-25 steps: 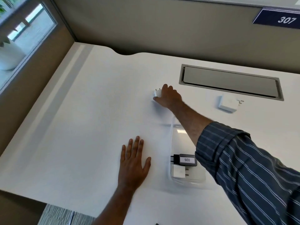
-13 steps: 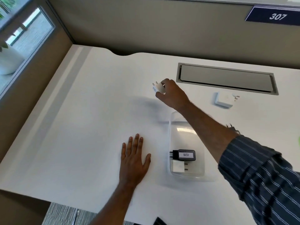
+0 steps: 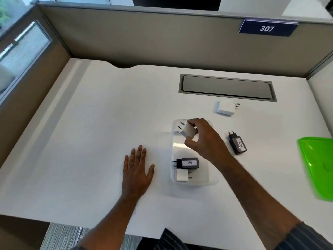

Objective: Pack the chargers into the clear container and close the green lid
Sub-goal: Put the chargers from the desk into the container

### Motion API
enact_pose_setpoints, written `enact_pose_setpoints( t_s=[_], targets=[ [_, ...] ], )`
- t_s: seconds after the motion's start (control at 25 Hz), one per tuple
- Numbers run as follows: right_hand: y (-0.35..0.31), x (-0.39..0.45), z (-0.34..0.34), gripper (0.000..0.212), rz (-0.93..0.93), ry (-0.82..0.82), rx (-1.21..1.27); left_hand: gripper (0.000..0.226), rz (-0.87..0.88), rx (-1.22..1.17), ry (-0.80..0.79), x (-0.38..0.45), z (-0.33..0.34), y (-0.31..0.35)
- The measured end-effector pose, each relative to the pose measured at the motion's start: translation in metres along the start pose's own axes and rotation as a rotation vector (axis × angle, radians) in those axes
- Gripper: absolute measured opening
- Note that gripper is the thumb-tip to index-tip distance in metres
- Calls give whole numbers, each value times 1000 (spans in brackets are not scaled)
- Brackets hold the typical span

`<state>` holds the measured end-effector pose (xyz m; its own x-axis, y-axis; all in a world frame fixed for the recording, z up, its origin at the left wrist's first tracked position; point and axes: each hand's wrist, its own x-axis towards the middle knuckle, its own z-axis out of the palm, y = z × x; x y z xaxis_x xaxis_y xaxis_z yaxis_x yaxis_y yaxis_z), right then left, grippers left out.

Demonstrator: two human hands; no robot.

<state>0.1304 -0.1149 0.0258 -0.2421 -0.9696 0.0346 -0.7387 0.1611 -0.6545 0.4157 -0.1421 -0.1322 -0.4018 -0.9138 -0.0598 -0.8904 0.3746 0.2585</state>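
Observation:
My right hand (image 3: 203, 139) grips a small white charger (image 3: 188, 131), prongs pointing left, just above the far end of the clear container (image 3: 175, 147). In the container's near end lie a black charger labelled 026 (image 3: 188, 162) and a white charger (image 3: 182, 175). My left hand (image 3: 137, 173) rests flat on the desk, fingers spread, left of the container. A larger white charger (image 3: 226, 107) lies beyond the container. A black charger labelled 002 (image 3: 237, 144) lies to its right. The green lid (image 3: 319, 168) sits at the desk's right edge.
The white desk (image 3: 90, 141) has a grey cable hatch (image 3: 227, 87) at the back and partition walls behind and to the left. A sign reading 307 (image 3: 266, 28) hangs on the back partition. The near desk edge runs just below my forearms.
My right hand lifted the small white charger from the desk's far middle and drew it back over the container's far end. The left hand stayed put. The camera view shifted, showing the green lid.

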Motion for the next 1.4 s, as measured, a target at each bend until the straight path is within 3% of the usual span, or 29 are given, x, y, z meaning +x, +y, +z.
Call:
enact_pose_setpoints(
  t_s=[0.48, 0.8, 1.04, 1.12, 1.4],
  targets=[
    [41, -3, 41, 49, 82, -456, -276, 74, 9, -8, 16, -2, -1, 0],
    [37, 15, 52, 55, 126, -573, -187, 74, 18, -18, 22, -1, 0, -1],
    [37, 12, 51, 48, 129, -610, -178, 74, 20, -29, 22, -2, 0, -2],
    [35, 7, 46, 46, 108, -539, -146, 74, 23, -33, 16, -2, 0, -3],
    [43, -2, -5, 20, -15, 37, 33, 74, 24, -27, 5, -1, -1, -2]
  ],
)
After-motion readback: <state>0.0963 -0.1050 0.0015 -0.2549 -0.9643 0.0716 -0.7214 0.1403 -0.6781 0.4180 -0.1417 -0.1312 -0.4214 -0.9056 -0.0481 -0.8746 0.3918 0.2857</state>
